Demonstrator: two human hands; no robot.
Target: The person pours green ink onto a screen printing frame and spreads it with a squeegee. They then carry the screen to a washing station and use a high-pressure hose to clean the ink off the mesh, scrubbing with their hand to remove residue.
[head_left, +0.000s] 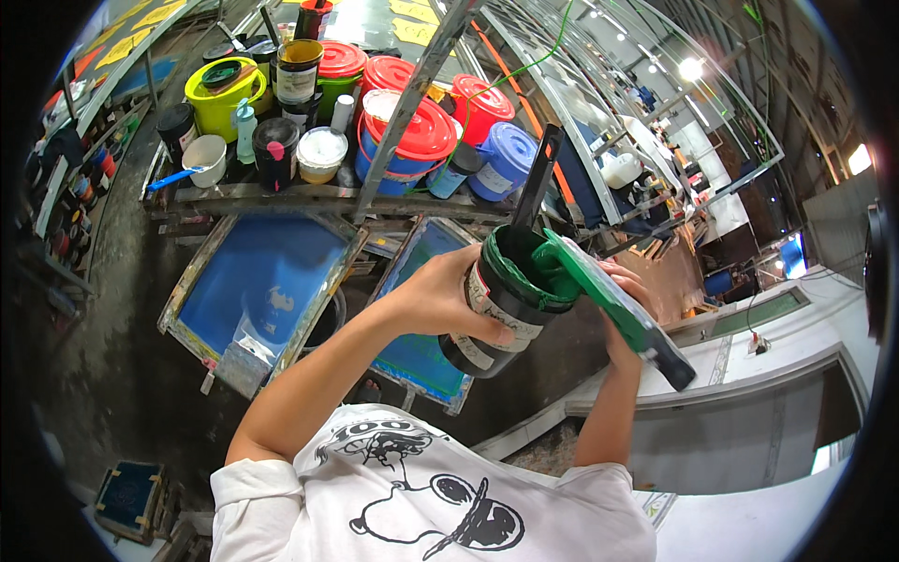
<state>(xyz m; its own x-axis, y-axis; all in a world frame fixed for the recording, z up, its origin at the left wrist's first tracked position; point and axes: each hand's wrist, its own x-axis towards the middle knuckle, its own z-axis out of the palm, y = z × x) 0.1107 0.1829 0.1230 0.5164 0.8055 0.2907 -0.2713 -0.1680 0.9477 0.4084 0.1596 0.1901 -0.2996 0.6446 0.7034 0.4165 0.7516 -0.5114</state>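
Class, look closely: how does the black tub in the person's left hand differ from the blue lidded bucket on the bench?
The black tub is open, with green paste inside; the blue lidded bucket is covered. The black tub is held in the left hand, while the blue lidded bucket stands on the bench. Both are round containers.

Handwritten white labels (483, 298) are affixed to the black tub (510, 288). Black lettering (384, 429) is printed on the white shirt (421, 501). A white label (297, 86) marks the brown-rimmed can (300, 58).
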